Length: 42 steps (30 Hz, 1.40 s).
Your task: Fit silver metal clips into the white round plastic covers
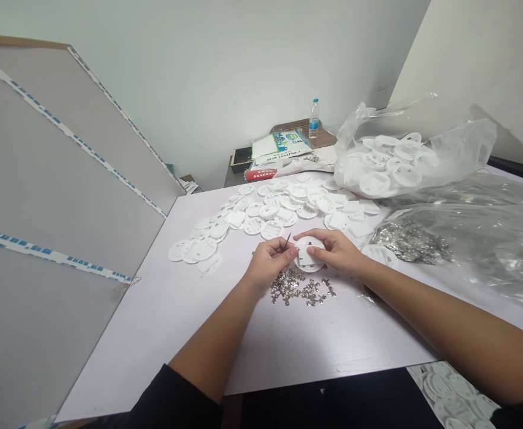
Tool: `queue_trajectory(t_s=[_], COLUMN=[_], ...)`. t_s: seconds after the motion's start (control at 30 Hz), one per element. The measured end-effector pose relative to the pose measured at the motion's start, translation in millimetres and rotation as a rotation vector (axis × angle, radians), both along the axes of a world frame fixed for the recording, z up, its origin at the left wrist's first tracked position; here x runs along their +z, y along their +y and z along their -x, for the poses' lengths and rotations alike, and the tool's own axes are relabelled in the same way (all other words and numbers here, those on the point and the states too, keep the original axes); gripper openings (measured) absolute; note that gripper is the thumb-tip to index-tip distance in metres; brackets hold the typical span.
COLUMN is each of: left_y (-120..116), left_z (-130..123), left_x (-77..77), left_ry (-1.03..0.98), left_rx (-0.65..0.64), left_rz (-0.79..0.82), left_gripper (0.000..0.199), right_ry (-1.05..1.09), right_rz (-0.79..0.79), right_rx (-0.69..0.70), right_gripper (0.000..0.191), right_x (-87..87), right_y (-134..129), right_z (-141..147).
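My right hand (338, 252) grips a round white plastic disc (305, 245) with slots and a raised square part, fingers behind it and thumb on its face. My left hand (266, 262) is closed in a pinch at the disc's left edge. Out of its grasp sticks a thin dark pointed tool (287, 239); whatever else sits between its fingertips is too small to make out. Just below both hands lies a loose pile of small shiny metal clips (285, 287). More white discs (253, 225) are spread over the table beyond my hands.
A clear bag of white discs (407, 170) stands at the back right, with a bag of metal pieces (415, 241) nearer. Behind are a water bottle (314, 119) and a red box (261, 174). A grey partition (64, 196) borders the table's (163, 322) left side.
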<state>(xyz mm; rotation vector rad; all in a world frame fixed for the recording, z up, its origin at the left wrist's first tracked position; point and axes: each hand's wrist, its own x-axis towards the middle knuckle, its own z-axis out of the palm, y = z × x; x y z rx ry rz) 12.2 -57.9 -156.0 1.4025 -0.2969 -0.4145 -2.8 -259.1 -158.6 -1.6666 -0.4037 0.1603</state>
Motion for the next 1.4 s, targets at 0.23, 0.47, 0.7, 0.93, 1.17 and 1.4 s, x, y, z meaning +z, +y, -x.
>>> queue_trajectory(t_s=[0.23, 0.47, 0.7, 0.93, 1.17, 1.4], left_y=[2, 2, 5, 6, 3, 7], left_z=[1, 0, -2, 0, -2, -10], left_x=[0.7, -4.9, -10.1, -6.1, 1.5, -4.2], left_ry=[0.012, 0.023, -0.092, -0.201, -0.187, -0.187], left_rx=[-0.042, -0.014, 0.065, 0.087, 0.088, 0.311], left_rz=[0.044, 0.024, -0.16, -0.35, -0.207, -0.287], left_gripper=[0.039, 0.038, 0.033, 0.033, 0.047, 0.043], right_ry=[-0.046, -0.246, -0.432, -0.43, -0.282, -0.01], right_rz=[0.048, 0.199, 0.378, 0.408, 0.311, 0.245], right_rx=[0.052, 0.07, -0.013, -0.032, -0.072, -0.038], right_gripper=[0.045, 0.038, 0.036, 0.037, 0.04, 0.04], right_x=[0.6, 1.3, 1.0, -0.6, 3.8, 23.5], right_y=[-4, -8, -6, -6, -6, -21], right_z=[0, -3, -3, -4, -1, -8])
